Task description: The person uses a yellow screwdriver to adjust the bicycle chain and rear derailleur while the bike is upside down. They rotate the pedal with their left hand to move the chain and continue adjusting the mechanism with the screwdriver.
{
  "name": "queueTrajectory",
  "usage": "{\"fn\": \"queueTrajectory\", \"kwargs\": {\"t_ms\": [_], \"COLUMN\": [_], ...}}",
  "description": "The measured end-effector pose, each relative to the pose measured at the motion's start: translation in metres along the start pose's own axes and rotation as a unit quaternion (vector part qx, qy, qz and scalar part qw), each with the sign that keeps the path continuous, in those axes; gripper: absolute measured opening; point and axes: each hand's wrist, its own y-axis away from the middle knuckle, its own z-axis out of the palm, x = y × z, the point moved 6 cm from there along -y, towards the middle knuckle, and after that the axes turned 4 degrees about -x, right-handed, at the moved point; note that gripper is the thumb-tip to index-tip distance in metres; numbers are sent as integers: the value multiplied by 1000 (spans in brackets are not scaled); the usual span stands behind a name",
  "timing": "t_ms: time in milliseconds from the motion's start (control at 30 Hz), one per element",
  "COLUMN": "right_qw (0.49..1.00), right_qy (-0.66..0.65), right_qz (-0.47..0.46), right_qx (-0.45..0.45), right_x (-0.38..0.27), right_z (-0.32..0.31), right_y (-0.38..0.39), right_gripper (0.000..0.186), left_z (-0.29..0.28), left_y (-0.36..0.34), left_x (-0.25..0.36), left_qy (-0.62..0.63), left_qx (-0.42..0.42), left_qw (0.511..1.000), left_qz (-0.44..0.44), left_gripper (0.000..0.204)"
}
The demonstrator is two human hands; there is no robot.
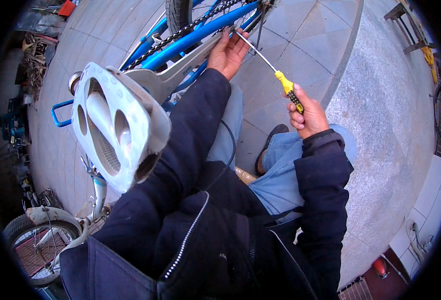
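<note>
A blue bicycle frame [198, 37] slants across the top, with its dark chain [155, 49] running along the tube. A pale chain guard [180, 70] lies beside it. At the guard's far end, the bent fingers of my left hand [228, 54] press on its edge. My right hand [303, 110] is wrapped round the yellow and black handle of a screwdriver [285, 82]. Its shaft points up and left, and the tip meets the guard's end by my left fingertips; the exact contact is too small to make out. A large pale pedal [135, 97] stands close to me at left.
A tyre [179, 12] rises behind the chain. At lower left stands a white bicycle's front wheel [43, 245]. Paved tiles [300, 55] border a speckled grey floor strip [380, 135]. A bench [410, 27] is at upper right. Dry scraps [36, 57] lie piled at far left.
</note>
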Motion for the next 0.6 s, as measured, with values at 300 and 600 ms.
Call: {"fn": "queueTrajectory", "kwargs": {"t_ms": [300,600], "right_qw": [998,939], "right_qy": [33,242], "right_qz": [-31,-170], "right_qx": [32,176], "right_x": [-6,-19], "right_z": [-2,-1], "right_y": [0,6], "right_gripper": [36,32], "left_z": [1,3], "left_y": [1,2], "left_x": [0,0], "left_qy": [12,6], "left_qx": [5,22], "left_qw": [1000,1000], "left_qz": [7,20], "left_gripper": [27,25]}}
